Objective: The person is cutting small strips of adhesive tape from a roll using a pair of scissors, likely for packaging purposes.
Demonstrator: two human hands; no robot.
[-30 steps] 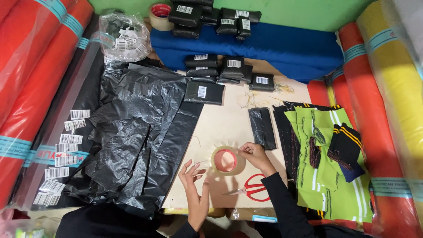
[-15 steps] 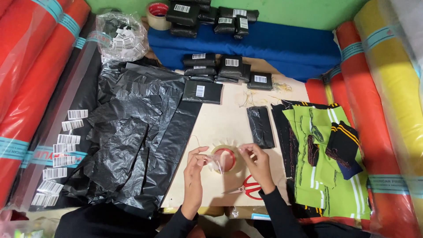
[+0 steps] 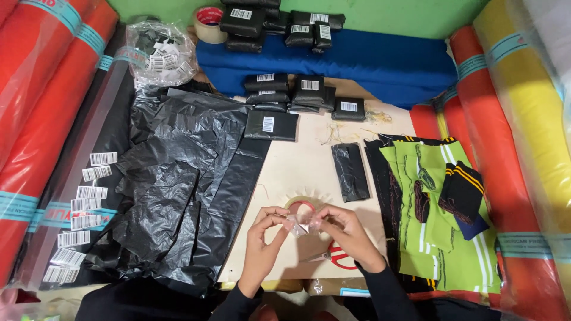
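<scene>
Pinching clear tape strip (image 3: 300,224) between both hands: left hand (image 3: 262,238) fingers at its 9 o'clock end, right hand (image 3: 348,233) fingers at 3 o'clock end. Strip long axis left-right, above tabletop (image 3: 297,166). Tape roll (image 3: 300,204) at 12 o'clock; red-handled scissors (image 3: 333,255) at 5 o'clock.

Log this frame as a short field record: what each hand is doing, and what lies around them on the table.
left hand: left hand pinches one end of a clear tape strip
right hand: right hand pinches the other end
behind hands: tape roll flat on the table
under right hand: red-handled scissors
left side: heap of black plastic bags
right side: green striped garments
far side: labelled black parcels
</scene>
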